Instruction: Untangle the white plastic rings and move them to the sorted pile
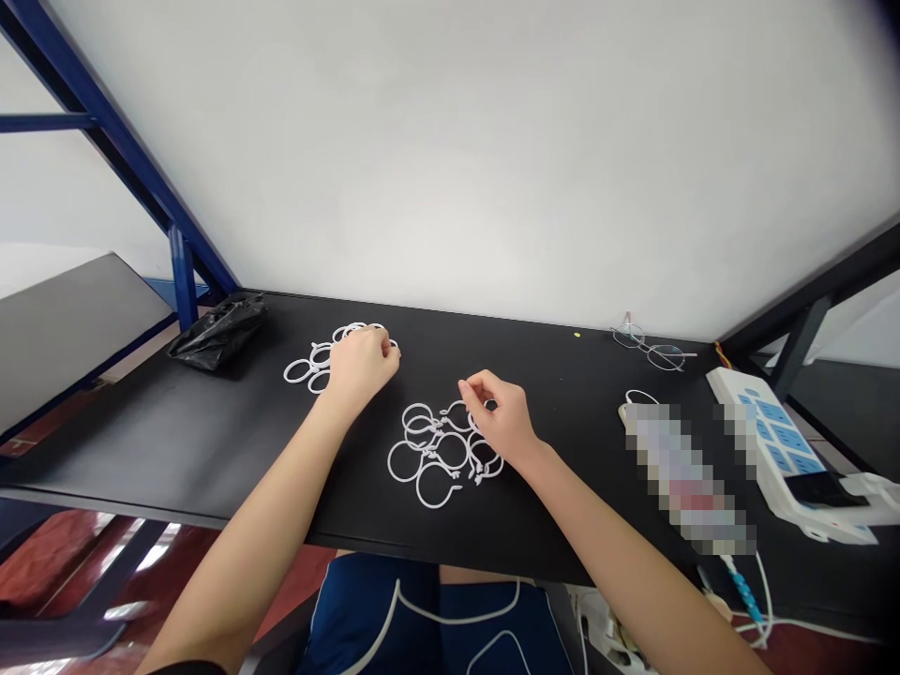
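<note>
Two groups of thin white plastic rings lie on the black desk (pixel 548 375). Several in the nearer group (pixel 450 452) stand open at a gap with small clasp ends, and they overlap one another. Farther off to the left, the second group (pixel 298 371) is partly covered by my left hand (pixel 362 364), whose fingers are curled over those rings. What it holds, if anything, is hidden. At the right edge of the nearer group is my right hand (pixel 502 412), thumb and fingertips pinched together just above the rings. I cannot make out anything between them.
A crumpled black plastic bag (pixel 221 330) lies at the desk's left back. Eyeglasses (pixel 647 347) sit near the wall. On the right are a blurred phone (pixel 685 483) with a charging cable (pixel 745 591) and a white power strip (pixel 780 441). Blue metal posts (pixel 184 277) frame the left.
</note>
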The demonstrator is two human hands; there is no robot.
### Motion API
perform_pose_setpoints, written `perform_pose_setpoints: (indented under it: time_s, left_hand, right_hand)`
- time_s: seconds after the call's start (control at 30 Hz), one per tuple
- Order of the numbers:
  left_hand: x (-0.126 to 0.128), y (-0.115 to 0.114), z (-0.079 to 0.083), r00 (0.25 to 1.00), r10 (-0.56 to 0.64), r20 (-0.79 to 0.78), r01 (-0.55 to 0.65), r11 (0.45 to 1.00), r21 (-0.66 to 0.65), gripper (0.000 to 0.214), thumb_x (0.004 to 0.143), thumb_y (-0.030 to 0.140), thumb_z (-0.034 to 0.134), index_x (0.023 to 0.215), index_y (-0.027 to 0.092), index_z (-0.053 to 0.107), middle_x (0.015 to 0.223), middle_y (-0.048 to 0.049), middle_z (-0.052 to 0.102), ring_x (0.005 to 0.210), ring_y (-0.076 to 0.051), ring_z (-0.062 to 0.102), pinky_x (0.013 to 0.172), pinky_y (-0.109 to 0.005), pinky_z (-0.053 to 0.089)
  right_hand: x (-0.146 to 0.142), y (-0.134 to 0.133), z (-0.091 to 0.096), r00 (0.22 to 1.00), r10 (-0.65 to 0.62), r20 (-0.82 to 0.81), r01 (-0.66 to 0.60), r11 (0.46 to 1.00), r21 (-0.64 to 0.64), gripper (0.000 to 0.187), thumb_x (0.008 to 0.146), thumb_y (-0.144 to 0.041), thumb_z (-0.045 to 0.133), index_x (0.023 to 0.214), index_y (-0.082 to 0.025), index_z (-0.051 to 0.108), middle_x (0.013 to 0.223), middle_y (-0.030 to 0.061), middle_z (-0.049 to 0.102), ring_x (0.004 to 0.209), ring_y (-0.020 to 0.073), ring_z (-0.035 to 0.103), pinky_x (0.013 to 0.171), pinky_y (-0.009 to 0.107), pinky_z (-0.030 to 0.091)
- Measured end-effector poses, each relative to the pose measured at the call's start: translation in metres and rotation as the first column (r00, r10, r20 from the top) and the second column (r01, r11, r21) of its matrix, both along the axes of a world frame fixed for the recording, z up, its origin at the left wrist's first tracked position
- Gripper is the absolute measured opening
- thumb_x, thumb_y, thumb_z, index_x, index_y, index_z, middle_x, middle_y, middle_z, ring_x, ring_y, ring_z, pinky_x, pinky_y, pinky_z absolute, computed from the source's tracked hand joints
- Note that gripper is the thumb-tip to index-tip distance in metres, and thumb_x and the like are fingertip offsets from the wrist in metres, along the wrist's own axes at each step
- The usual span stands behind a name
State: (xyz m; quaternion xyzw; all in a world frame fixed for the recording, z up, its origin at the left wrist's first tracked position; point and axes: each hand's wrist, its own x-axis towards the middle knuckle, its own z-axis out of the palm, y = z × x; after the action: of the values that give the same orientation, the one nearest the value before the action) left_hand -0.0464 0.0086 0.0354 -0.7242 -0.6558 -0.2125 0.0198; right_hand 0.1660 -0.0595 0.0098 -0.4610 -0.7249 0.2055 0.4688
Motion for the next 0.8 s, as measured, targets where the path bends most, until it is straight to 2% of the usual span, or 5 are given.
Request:
perform_pose_setpoints:
  time_s: [0.2,0.43,0.63,0.8]
  left_hand:
    - [-0.001,0.002,-0.004,0.995,-0.075,-0.067,0.076,0.997,0.014,0.017,0.078,0.013,0.045,0.074,0.019,0.061,0.082,-0.0076,0.065,0.075,-0.022,0.059,0.054,-0.029,0.031]
    - [-0.001,0.006,-0.011,0.986,-0.124,-0.115,0.114,0.989,-0.091,0.021,0.076,0.008,0.044,0.075,0.018,0.062,0.082,-0.0085,0.066,0.074,-0.023,0.061,0.059,-0.03,0.035]
    - [0.004,0.002,-0.012,0.982,-0.188,-0.022,0.186,0.979,-0.086,0.014,0.082,0.022,0.047,0.083,0.019,0.061,0.083,-0.0068,0.065,0.073,-0.021,0.06,0.057,-0.028,0.035]
    - [0.007,0.0,-0.017,0.953,-0.302,-0.02,0.294,0.941,-0.168,0.021,0.086,0.036,0.05,0.088,0.019,0.06,0.082,-0.0066,0.066,0.073,-0.021,0.061,0.055,-0.028,0.035]
  right_hand:
    - [0.001,0.0,-0.001,1.0,-0.001,-0.001,0.001,1.0,-0.015,0.026,0.092,-0.032,0.05,0.069,-0.021,0.048,0.058,-0.0032,0.05,0.052,0.0105,0.047,0.052,0.024,0.039]
    - [0.0,0.0,-0.001,1.0,0.0,0.003,0.0,1.0,-0.02,0.026,0.092,-0.032,0.049,0.069,-0.021,0.048,0.058,-0.003,0.05,0.052,0.0111,0.048,0.053,0.024,0.039]
    - [0.0,0.0,0.0,1.0,-0.005,0.005,0.005,1.0,-0.016,0.025,0.092,-0.03,0.051,0.069,-0.021,0.048,0.057,-0.0032,0.05,0.051,0.0107,0.048,0.052,0.024,0.039]
    - [0.0,0.0,-0.001,1.0,-0.003,0.014,0.003,1.0,-0.005,0.024,0.092,-0.029,0.051,0.069,-0.021,0.049,0.058,-0.0034,0.051,0.052,0.0105,0.049,0.054,0.024,0.039]
